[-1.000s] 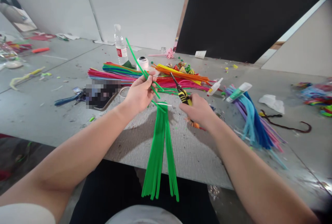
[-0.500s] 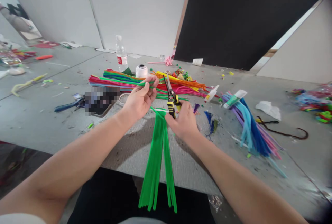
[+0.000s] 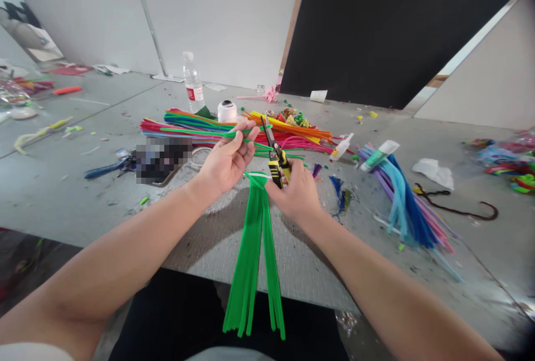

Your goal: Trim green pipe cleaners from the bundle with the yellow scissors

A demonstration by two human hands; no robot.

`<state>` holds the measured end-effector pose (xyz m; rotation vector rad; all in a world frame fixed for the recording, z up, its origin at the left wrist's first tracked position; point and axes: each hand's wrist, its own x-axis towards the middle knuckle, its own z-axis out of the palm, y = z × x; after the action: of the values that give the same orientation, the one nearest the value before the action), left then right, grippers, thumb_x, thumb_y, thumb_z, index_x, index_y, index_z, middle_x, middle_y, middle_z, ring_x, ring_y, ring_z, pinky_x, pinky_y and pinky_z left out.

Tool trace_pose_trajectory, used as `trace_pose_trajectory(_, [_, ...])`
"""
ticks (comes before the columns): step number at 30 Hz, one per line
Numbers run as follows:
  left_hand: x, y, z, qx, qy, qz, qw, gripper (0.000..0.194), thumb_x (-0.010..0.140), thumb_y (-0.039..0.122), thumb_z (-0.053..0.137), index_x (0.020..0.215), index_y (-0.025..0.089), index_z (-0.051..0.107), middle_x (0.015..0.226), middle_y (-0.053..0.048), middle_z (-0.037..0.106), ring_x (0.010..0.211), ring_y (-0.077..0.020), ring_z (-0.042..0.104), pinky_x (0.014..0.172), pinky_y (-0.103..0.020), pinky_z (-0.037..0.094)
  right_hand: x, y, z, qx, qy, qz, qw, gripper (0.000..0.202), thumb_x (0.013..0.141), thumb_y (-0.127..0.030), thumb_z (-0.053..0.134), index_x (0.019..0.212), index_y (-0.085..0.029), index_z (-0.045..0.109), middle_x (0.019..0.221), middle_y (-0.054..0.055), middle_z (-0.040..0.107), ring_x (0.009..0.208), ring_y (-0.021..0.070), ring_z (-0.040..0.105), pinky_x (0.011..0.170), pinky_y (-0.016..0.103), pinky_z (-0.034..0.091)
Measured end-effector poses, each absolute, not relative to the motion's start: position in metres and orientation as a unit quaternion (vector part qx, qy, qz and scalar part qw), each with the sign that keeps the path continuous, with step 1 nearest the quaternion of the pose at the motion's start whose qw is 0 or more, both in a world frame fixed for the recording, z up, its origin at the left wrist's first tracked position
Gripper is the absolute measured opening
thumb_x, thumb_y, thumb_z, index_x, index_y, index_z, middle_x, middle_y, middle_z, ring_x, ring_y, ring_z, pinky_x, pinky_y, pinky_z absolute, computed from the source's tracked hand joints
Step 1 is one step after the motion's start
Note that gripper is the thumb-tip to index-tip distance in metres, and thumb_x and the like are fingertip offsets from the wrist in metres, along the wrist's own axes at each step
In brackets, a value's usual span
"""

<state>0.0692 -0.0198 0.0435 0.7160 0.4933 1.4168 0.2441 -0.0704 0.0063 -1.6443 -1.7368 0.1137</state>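
My left hand [image 3: 229, 157] is closed on thin green pipe cleaners, whose ends reach right toward the scissors. My right hand [image 3: 296, 188] grips scissors [image 3: 276, 163] with yellow and black handles; their blades point up and stand a little apart. Below both hands a bundle of green pipe cleaners [image 3: 246, 249] lies on the table and hangs over its front edge, split into two groups. A white strip [image 3: 256, 175] crosses its top. Behind my hands lies a wide pile of coloured pipe cleaners [image 3: 188, 125].
A water bottle [image 3: 193, 85] and a thread spool [image 3: 227, 111] stand behind the pile. A phone [image 3: 161, 163] and pliers [image 3: 104, 170] lie left. Right are a glue bottle [image 3: 341, 148], a green-white tube [image 3: 379, 156] and blue-purple pipe cleaners [image 3: 403, 199].
Green pipe-cleaner ends now show more clearly between my left fingers and the blades. Both hands stay nearly in place; the view has shifted slightly.
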Motion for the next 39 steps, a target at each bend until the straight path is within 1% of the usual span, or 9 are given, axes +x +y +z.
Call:
trace_pose_trajectory(4, [0.0696,-0.0216,0.0446,0.297,0.209,0.626,0.69,0.029,0.108,0.012,0.051,0.126,0.023,0.071,0.132,-0.003,0.077,0.125,-0.0122,0.072,0.088,-0.014,0.06,0.244,-0.0703,0.0073,-0.647,-0.666,0.046,0.367,0.047,0.073,-0.042,0.066,0.113,-0.02,0.056,0.101,0.017,0.075,0.091,0.0359,0.07,0.074,0.042,0.049])
trace_pose_trajectory(8, [0.0697,-0.0238,0.0445,0.274,0.19,0.621,0.71,0.025,0.107,0.011,0.054,0.121,0.021,0.072,0.136,-0.003,0.076,0.127,-0.013,0.071,0.09,-0.014,0.06,0.244,-0.0706,0.0083,-0.648,-0.665,0.052,0.369,0.045,0.073,-0.043,0.064,0.111,-0.02,0.057,0.096,0.015,0.075,0.084,0.0338,0.07,0.069,0.04,0.046])
trace_pose_trajectory(10, [0.0698,-0.0244,0.0445,0.264,0.182,0.619,0.717,0.024,0.106,0.01,0.055,0.119,0.02,0.073,0.136,-0.002,0.076,0.124,-0.0125,0.073,0.088,-0.013,0.06,0.2437,-0.071,0.0087,-0.645,-0.666,0.055,0.371,0.044,0.073,-0.043,0.064,0.11,-0.019,0.058,0.096,0.015,0.076,0.082,0.0328,0.07,0.068,0.039,0.045])
trace_pose_trajectory(17, [0.0709,-0.0238,0.0466,0.224,0.188,0.624,0.725,0.027,0.107,0.01,0.054,0.124,0.021,0.072,0.13,-0.004,0.078,0.113,-0.0113,0.077,0.082,-0.014,0.061,0.2416,-0.0742,0.0123,-0.64,-0.666,0.081,0.375,0.042,0.073,-0.043,0.065,0.108,-0.019,0.06,0.093,0.014,0.076,0.079,0.0309,0.07,0.067,0.037,0.045])
trace_pose_trajectory(25, [0.071,-0.023,0.048,0.193,0.194,0.622,0.734,0.023,0.106,0.01,0.054,0.116,0.02,0.072,0.12,-0.003,0.08,0.104,-0.0108,0.078,0.075,-0.014,0.061,0.2411,-0.0765,0.0111,-0.622,-0.673,0.1,0.388,0.037,0.074,-0.042,0.064,0.104,-0.02,0.06,0.083,0.009,0.074,0.074,0.0279,0.067,0.064,0.036,0.042])
trace_pose_trajectory(31, [0.0697,-0.0208,0.0478,0.179,0.192,0.617,0.742,0.022,0.106,0.01,0.054,0.098,0.017,0.073,0.107,-0.002,0.08,0.093,-0.0082,0.077,0.075,-0.015,0.06,0.2397,-0.077,0.0123,-0.605,-0.678,0.141,0.394,0.032,0.075,-0.042,0.064,0.098,-0.022,0.056,0.075,0.005,0.069,0.065,0.023,0.063,0.061,0.033,0.04])
trace_pose_trajectory(34, [0.0688,-0.0175,0.0443,0.203,0.183,0.618,0.737,0.019,0.106,0.013,0.058,0.096,0.017,0.074,0.1,-0.002,0.079,0.087,-0.0079,0.076,0.073,-0.016,0.058,0.2393,-0.0764,0.0131,-0.612,-0.683,0.099,0.387,0.036,0.074,-0.041,0.063,0.103,-0.021,0.057,0.08,0.008,0.071,0.07,0.0257,0.065,0.063,0.034,0.041])
trace_pose_trajectory(37, [0.0696,-0.0168,0.0423,0.229,0.179,0.607,0.74,0.014,0.103,0.015,0.064,0.096,0.015,0.076,0.085,-0.001,0.075,0.074,-0.006,0.072,0.067,-0.014,0.055,0.2391,-0.0763,0.0127,-0.615,-0.695,0.054,0.369,0.039,0.074,-0.043,0.062,0.105,-0.02,0.059,0.082,0.01,0.072,0.074,0.0286,0.066,0.064,0.036,0.041])
trace_pose_trajectory(39, [0.0713,-0.0182,0.043,0.234,0.189,0.596,0.744,0.007,0.098,0.014,0.072,0.092,0.014,0.075,0.077,0.001,0.071,0.066,-0.0045,0.068,0.063,-0.014,0.053,0.2388,-0.0767,0.0117,-0.614,-0.706,0.036,0.351,0.04,0.075,-0.045,0.062,0.106,-0.02,0.059,0.084,0.012,0.073,0.075,0.0302,0.067,0.065,0.037,0.042])
